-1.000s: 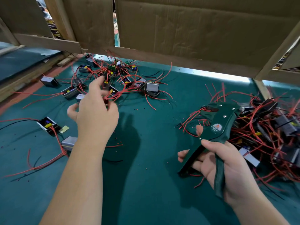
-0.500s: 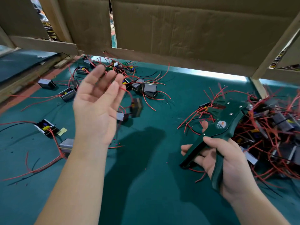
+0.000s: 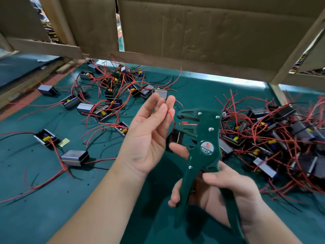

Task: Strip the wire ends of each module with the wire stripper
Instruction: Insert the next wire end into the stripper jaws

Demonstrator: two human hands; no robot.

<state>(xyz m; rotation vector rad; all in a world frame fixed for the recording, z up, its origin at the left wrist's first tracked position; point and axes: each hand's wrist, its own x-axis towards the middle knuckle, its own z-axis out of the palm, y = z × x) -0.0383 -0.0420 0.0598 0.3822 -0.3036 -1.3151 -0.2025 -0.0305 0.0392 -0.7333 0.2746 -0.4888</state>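
Stripper (image 3: 204, 132) in right hand (image 3: 233, 194), wire (image 3: 171, 117) in left hand (image 3: 146, 138).

The left hand (image 3: 147, 138), a second ago reaching with its back to the camera over the far-left scatter of modules (image 3: 105, 95), is now at centre, raised above the bench (image 3: 105, 199), palm toward the camera. Its fingertips (image 3: 162, 107) pinch a red wire (image 3: 172, 118) that it did not hold before; the module (image 3: 175, 138) on that wire hangs just below. The right hand (image 3: 228, 194) carries the wire stripper (image 3: 202, 147) up and leftward, away from the right-hand heap (image 3: 272, 134). The tool stands more upright, its head just beside the left fingertips.
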